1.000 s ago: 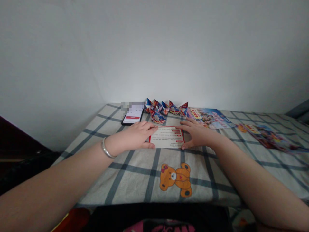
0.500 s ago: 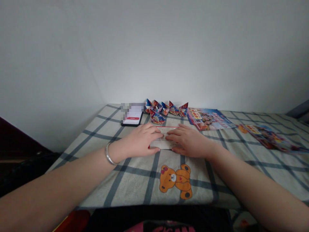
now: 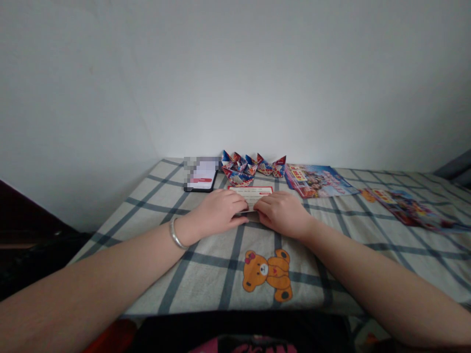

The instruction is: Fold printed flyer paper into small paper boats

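Note:
A white printed sheet with a red border (image 3: 253,192) lies on the checked cloth (image 3: 206,274) in front of me. Both hands rest on its near part, side by side, almost touching. My left hand (image 3: 217,214), with a silver bangle on the wrist, has its fingers on top of the sheet and its thumb at the near edge, pinching it. My right hand (image 3: 282,214) is curled over the sheet's near right part in the same way. Only the far strip of the sheet shows beyond my fingers.
Several folded paper boats (image 3: 253,166) stand by the wall, a phone (image 3: 201,177) to their left. Colourful flyers (image 3: 318,179) lie to the right, with another flyer (image 3: 412,208) further out. An orange bear print (image 3: 267,273) is near me. The cloth's left edge drops into a dark gap.
My hands slid from the sheet's two sides to its middle and now meet over its near part. The visible sheet has shrunk to a far strip.

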Demonstrator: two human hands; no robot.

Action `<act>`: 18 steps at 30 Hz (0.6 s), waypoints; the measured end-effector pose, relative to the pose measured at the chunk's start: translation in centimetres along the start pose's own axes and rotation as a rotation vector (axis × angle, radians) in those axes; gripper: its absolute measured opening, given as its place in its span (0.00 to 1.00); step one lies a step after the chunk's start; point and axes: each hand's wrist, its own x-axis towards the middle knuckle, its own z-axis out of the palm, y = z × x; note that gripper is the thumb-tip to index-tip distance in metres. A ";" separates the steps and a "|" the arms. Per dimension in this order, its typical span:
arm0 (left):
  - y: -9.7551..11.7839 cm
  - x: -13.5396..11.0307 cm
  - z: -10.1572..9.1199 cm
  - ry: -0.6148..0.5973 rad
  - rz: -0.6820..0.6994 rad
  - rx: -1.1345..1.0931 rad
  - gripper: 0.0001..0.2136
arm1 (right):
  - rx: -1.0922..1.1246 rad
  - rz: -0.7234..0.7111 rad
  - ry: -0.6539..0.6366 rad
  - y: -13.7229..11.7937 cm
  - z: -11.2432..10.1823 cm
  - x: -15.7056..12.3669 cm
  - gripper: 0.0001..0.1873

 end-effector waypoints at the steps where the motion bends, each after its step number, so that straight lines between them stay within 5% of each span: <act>1: 0.1 0.1 0.0 0.010 -0.004 0.002 0.09 | -0.001 0.021 0.014 -0.1 0.1 0.0 0.10; 10: 0.7 0.5 -0.1 0.164 -0.038 0.021 0.08 | 0.148 0.122 0.181 -0.5 0.4 0.1 0.06; 18: 1.1 0.6 -0.3 0.219 -0.086 -0.111 0.06 | 0.198 0.159 0.200 -0.8 0.5 0.3 0.05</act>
